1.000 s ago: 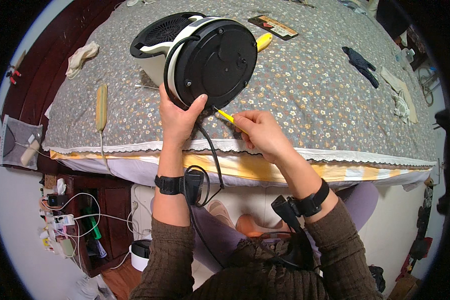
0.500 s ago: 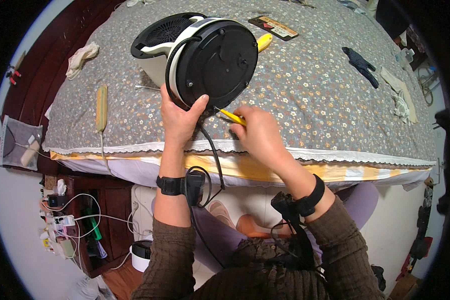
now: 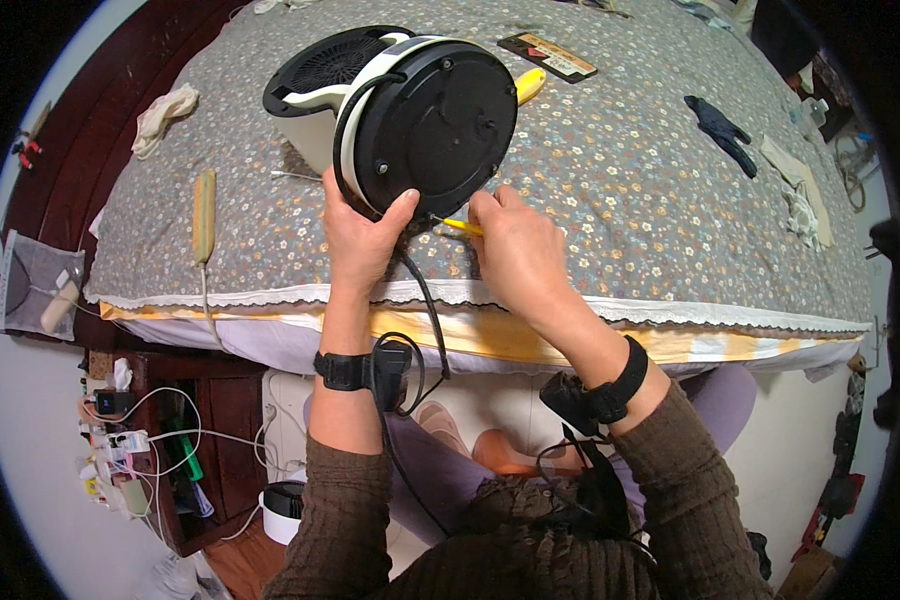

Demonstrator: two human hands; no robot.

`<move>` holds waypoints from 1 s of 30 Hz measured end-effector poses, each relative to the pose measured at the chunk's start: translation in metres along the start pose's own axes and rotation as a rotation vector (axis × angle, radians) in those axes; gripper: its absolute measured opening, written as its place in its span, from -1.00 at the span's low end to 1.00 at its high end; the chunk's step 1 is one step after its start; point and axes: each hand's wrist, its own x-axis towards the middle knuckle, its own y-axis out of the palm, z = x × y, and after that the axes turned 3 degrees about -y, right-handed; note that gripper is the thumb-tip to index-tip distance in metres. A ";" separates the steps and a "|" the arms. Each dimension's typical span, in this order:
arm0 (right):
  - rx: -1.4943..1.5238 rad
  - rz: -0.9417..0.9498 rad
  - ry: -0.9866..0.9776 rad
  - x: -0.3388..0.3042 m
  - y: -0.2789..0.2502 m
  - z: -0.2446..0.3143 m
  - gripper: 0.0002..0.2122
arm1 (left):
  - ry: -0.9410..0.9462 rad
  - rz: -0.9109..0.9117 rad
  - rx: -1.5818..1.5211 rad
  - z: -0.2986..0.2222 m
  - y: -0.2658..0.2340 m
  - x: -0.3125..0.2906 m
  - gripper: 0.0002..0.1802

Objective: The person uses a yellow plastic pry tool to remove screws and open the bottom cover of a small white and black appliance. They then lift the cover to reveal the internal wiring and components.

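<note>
A white and black household appliance [image 3: 310, 135] with a vent grille lies tipped over on the bed, its round black base [image 3: 435, 130] turned toward me. Small screws or feet sit around the base's rim. My left hand [image 3: 362, 235] grips the lower edge, thumb on the base and fingers behind. Pinched in my right hand [image 3: 518, 245] is a slim yellow screwdriver [image 3: 462, 227], mostly hidden by the fingers. Its tip meets the lowest part of the rim, close to my left thumb. A black power cord [image 3: 425, 290] loops along the base's side and hangs down past the bed's edge.
Behind the appliance lies another yellow handle [image 3: 530, 85], and beyond it a flat dark package [image 3: 548, 55]. A beige power strip [image 3: 204, 215] lies left, a dark glove [image 3: 720, 132] and pale cloth [image 3: 800, 190] right. A cabinet [image 3: 210, 440] with cables stands lower left.
My right hand has shifted slightly up and turned around the yellow screwdriver, covering more of its handle. The left hand and the appliance stay almost as they were.
</note>
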 end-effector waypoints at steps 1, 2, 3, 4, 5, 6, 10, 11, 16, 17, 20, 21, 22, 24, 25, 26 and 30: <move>-0.036 -0.020 -0.020 0.001 0.000 0.000 -0.88 | 0.000 0.001 -0.012 0.000 0.000 0.000 -0.22; -0.045 0.011 -0.017 0.002 0.001 -0.001 -0.89 | 0.000 0.004 -0.025 0.000 0.001 0.000 -0.22; -0.043 0.009 -0.037 0.003 0.001 -0.003 -0.89 | -0.002 0.005 -0.028 0.000 0.001 0.000 -0.22; -0.040 0.008 -0.057 0.003 0.002 -0.005 -0.88 | -0.005 0.006 -0.031 -0.001 0.001 0.000 -0.23; -0.029 0.039 -0.073 0.004 0.002 -0.007 -0.88 | -0.008 0.006 -0.034 -0.001 0.001 0.001 -0.23; -0.016 0.069 -0.090 0.004 0.002 -0.009 -0.87 | -0.001 0.003 -0.023 -0.001 0.001 0.001 -0.23; -0.029 0.062 -0.165 0.005 0.003 -0.010 -0.83 | 0.002 0.002 -0.002 -0.002 0.001 -0.001 -0.22; -0.038 0.003 -0.176 0.005 0.003 -0.010 -0.82 | 0.009 0.007 -0.005 -0.001 0.000 -0.001 -0.22; -0.017 -0.021 -0.080 0.005 -0.005 -0.011 -0.81 | 0.015 0.005 -0.031 0.001 0.001 0.001 -0.23; 0.037 0.014 -0.004 0.005 -0.008 -0.016 -0.80 | 0.011 0.006 -0.025 0.001 0.001 0.001 -0.23; 0.209 0.033 0.138 0.014 -0.018 -0.044 -0.74 | -0.015 -0.005 -0.043 0.000 0.001 -0.001 -0.22; 0.279 0.003 0.188 0.018 -0.019 -0.054 -0.73 | -0.041 -0.004 -0.013 0.000 0.001 -0.001 -0.21; 0.339 -0.020 0.258 0.021 -0.019 -0.064 -0.71 | -0.047 -0.010 -0.008 -0.001 0.001 -0.002 -0.20; 0.381 0.013 0.285 0.026 -0.018 -0.080 -0.70 | -0.039 -0.016 0.005 -0.001 0.002 -0.003 -0.19; 0.385 0.035 0.282 0.027 -0.016 -0.086 -0.70 | -0.064 -0.009 0.002 -0.001 0.001 -0.002 -0.19; 0.379 0.063 0.299 0.026 -0.015 -0.091 -0.71 | -0.060 -0.008 -0.005 0.000 0.001 -0.001 -0.19; 0.476 0.021 0.270 0.019 -0.010 -0.097 -0.75 | -0.073 0.005 -0.070 0.003 0.002 0.000 -0.19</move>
